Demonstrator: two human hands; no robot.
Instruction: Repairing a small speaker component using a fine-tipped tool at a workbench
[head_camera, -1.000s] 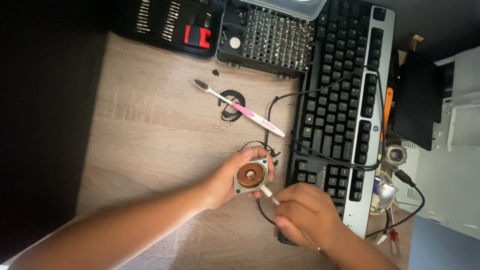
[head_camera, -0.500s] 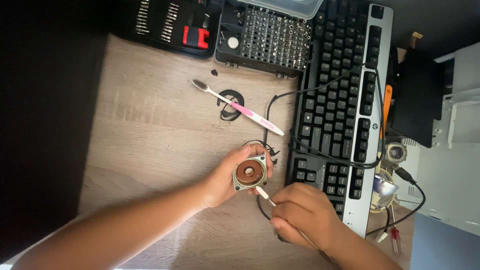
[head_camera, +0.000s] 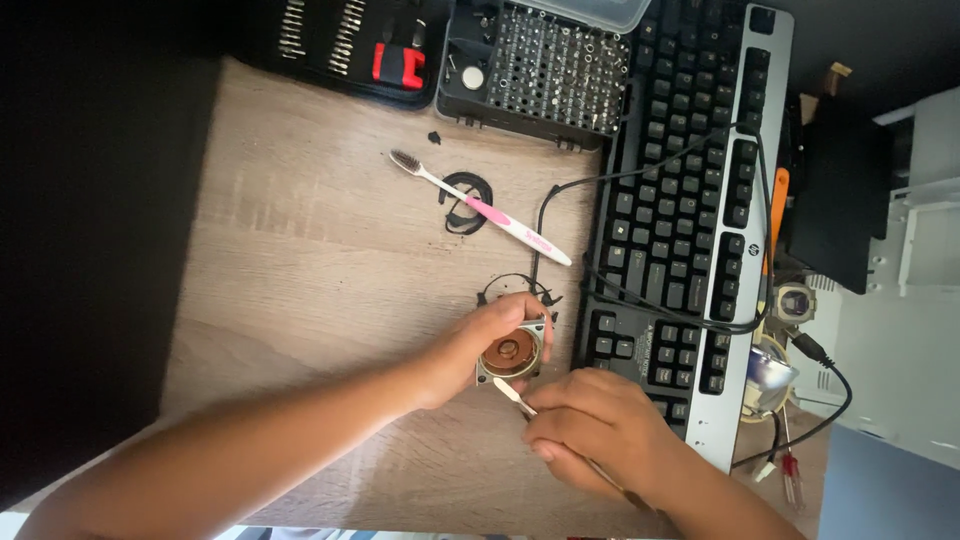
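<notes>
Two hands at work: the left hand (head_camera: 478, 350) clasps a small square motor (head_camera: 511, 352) by its rigid metal frame (likely light, with delicate copper windings). The right hand (head_camera: 590, 425) is closed around a thin pale tool (head_camera: 514, 391), tip at the frame's edge.

A pink-and-white toothbrush (head_camera: 478, 207) lies slantwise on the wooden bench (head_camera: 300, 280), its handle across a black rubber ring (head_camera: 466, 200). Above it stands a black screwdriver bit case (head_camera: 540, 65), with a flat tool kit (head_camera: 350, 45) to its left. A black-and-silver keyboard (head_camera: 690, 220) runs down the right side, a black cable (head_camera: 640, 175) trailing over its keys.
</notes>
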